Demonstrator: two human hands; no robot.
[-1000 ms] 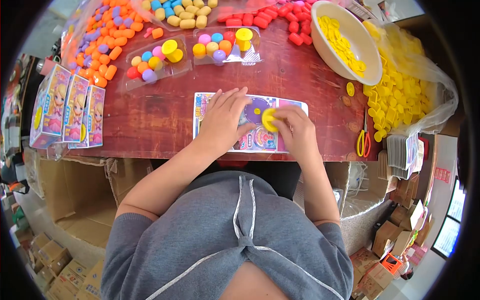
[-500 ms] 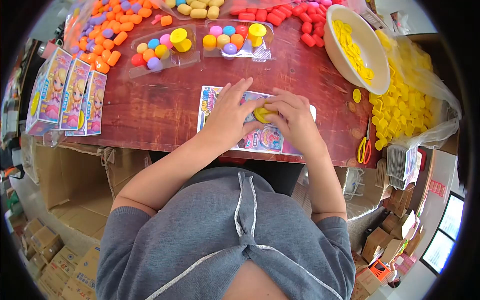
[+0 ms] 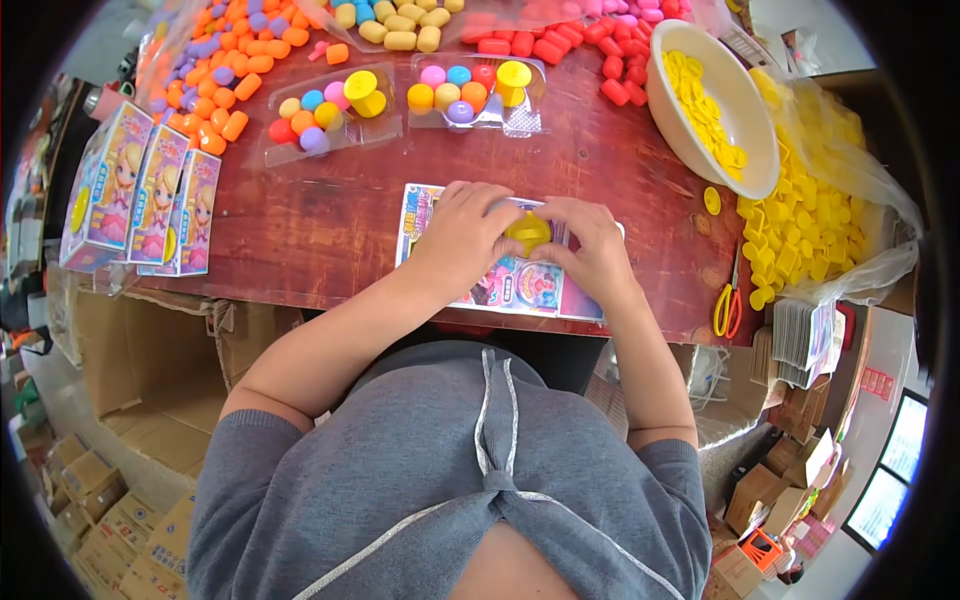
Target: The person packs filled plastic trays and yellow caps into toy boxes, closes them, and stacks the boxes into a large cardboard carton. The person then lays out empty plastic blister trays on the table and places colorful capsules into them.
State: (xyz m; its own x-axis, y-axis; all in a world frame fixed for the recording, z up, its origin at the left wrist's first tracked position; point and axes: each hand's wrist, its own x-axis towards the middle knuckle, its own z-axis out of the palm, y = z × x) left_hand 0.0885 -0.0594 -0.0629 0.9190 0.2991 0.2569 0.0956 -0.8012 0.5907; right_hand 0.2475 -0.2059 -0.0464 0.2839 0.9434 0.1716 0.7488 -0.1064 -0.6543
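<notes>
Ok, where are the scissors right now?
Head view, right side: the scissors lie near the front edge of the table, left of the stacked cards.

Plain yellow disc (image 3: 530, 230) against multicoloured printed packaging (image 3: 515, 287)

Pink, purple, blue and white artwork covers the packaging. The desk (image 3: 300, 225) is dark red, streaked with grain. Far left, capsules (image 3: 215, 103) mix orange and purple; far right, a cream bowl (image 3: 728, 90) contains yellow discs (image 3: 695, 100). Near right, the scissors (image 3: 735, 313) pair yellow and red handles. The top (image 3: 380, 470) is grey.
</notes>
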